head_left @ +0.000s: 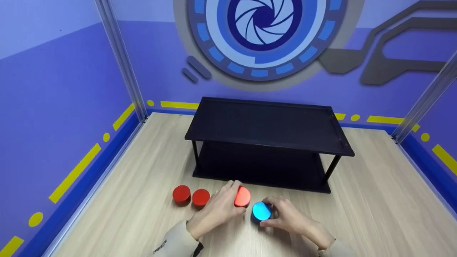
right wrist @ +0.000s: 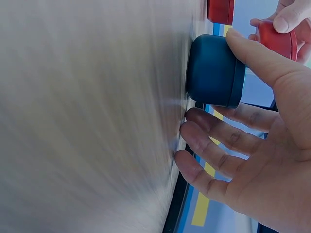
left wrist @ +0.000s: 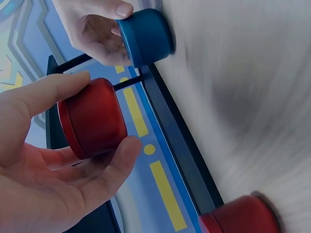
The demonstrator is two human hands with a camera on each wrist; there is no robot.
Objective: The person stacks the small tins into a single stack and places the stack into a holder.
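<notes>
My left hand (head_left: 218, 208) grips a small round red tin (head_left: 242, 197) between thumb and fingers. In the left wrist view this red tin (left wrist: 99, 119) is held up off the table, its side wall facing the camera. To the right, my right hand (head_left: 288, 217) holds a blue tin (head_left: 261, 211) of the same shape, thumb on the near side and forefinger on the far side. The right wrist view has the blue tin (right wrist: 214, 70) right at the tabletop, with the other fingers spread beside it. Two more red tins, one at the far left (head_left: 181, 194) and one beside my left hand (head_left: 201, 197), sit on the table.
A black two-tier shelf (head_left: 264, 123) stands behind the hands, its lower board (head_left: 260, 166) close to the tins. Light wood tabletop (head_left: 142, 200) lies around them. Blue-purple printed walls (head_left: 64, 100) with metal corner posts enclose the table at the back and both sides.
</notes>
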